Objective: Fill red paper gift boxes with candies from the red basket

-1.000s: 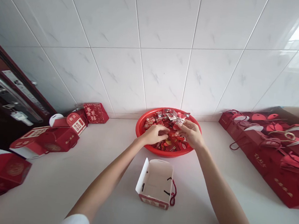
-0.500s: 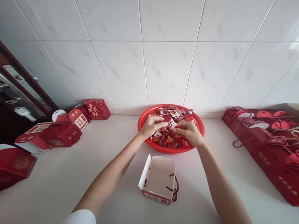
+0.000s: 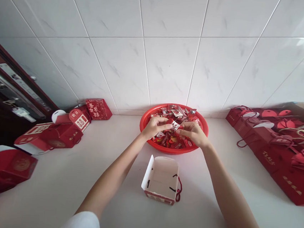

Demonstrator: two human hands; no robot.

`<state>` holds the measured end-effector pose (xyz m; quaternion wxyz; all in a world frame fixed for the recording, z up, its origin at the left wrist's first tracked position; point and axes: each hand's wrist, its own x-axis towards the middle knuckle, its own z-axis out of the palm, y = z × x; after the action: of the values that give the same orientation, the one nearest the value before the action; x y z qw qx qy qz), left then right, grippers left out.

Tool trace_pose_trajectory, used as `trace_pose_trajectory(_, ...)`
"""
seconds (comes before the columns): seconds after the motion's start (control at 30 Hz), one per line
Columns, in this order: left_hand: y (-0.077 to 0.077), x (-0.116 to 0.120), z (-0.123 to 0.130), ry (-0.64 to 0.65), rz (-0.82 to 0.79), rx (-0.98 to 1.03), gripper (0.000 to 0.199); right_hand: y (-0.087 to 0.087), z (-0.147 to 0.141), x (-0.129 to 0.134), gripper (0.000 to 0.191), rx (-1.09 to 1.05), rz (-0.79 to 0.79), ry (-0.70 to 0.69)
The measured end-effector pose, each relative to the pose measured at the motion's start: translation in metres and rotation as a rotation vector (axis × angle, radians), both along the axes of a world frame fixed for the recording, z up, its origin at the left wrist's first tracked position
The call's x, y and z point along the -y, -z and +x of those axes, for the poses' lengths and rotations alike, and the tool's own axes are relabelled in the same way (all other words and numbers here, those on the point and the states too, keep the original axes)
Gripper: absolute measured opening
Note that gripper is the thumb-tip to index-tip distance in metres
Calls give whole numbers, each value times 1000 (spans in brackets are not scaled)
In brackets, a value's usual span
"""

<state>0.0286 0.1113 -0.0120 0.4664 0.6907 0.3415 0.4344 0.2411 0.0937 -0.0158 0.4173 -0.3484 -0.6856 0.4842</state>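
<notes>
Over a red plastic basket (image 3: 161, 149) heaped with wrapped candies (image 3: 171, 142), I hold one small red-and-white wrapped candy (image 3: 174, 125) between both hands. My left hand (image 3: 152, 127) pinches its left side with thumb and fingers. On its right side, my right hand (image 3: 194, 133) is closed in the same way. Between the basket and me, a small gift box (image 3: 161, 176) lies with its white inside facing up. A flap stands up along its left side, and a dark red cord handle loops out on the right.
Several red gift boxes (image 3: 64, 134) stand along the left side, near a dark door with keys (image 3: 24, 113). At the right, a big red box (image 3: 278, 169) holds more red boxes with cord handles. A white tiled wall (image 3: 169, 69) rises behind the basket.
The view has shifted slightly. Both hands still hold the candy over the basket, and it now sits a little more tilted between the fingers. The open box has stayed put.
</notes>
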Motion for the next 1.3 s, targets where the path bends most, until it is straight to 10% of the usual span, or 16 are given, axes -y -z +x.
trace_pose_trajectory(0.8,9,-7,-1,63,34,-80,33,4,-7,-2,38,-71,52,52)
trace_pose_trajectory(1.1,8,-4,15,241,300,-990,32,10,-2,-7,27,-358,-81,403)
trace_pose_trajectory(1.3,8,-4,20,133,306,-1012,26,7,-3,-5,24,-388,-94,412)
